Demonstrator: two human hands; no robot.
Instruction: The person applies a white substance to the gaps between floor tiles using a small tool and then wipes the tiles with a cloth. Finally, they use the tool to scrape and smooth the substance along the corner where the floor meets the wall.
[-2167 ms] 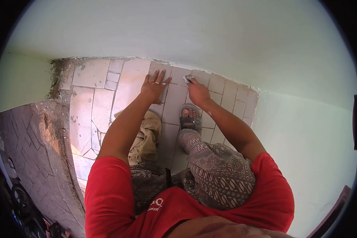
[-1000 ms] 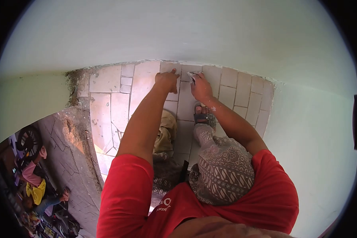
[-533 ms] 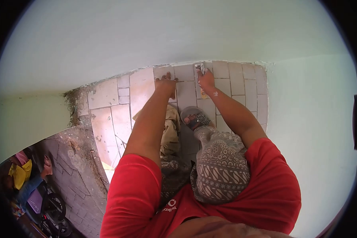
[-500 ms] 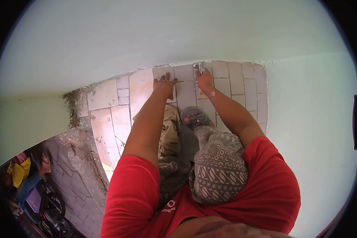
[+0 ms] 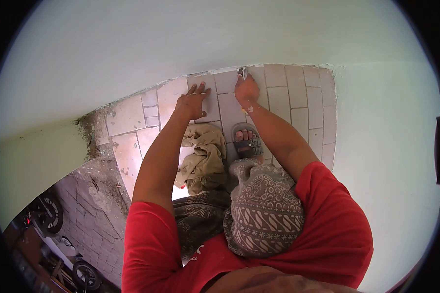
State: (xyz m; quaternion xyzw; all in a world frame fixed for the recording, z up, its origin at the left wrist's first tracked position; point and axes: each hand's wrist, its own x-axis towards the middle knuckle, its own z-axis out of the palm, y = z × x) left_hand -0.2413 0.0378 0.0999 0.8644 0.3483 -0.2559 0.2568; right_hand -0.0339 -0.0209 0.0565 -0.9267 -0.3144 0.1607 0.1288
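Note:
My left hand (image 5: pixel 193 102) rests on the floor tiles with its fingers spread, holding nothing. My right hand (image 5: pixel 248 90) is closed around what looks like a scraper (image 5: pixel 241 73), mostly hidden in my grip. Its pale, metallic-looking end is at the seam where the tiled floor (image 5: pixel 278 100) meets the green wall (image 5: pixel 220 34). A bit of yellow shows just below my right wrist. Crumpled khaki cloth (image 5: pixel 203 156) lies below my left hand, beside my sandalled foot (image 5: pixel 247 139).
On the right, a second pale wall (image 5: pixel 386 122) meets the tiles. At lower left, a broken concrete edge (image 5: pixel 100 180) borders grey paving (image 5: pixel 90 215). A motorbike (image 5: pixel 58 244) stands beyond it. Loose white flecks line the wall's base.
My left hand has shifted left and its fingers are spread wider. My right hand remains at the wall seam, its wrist turned slightly. At lower left, a passing person has gone from view.

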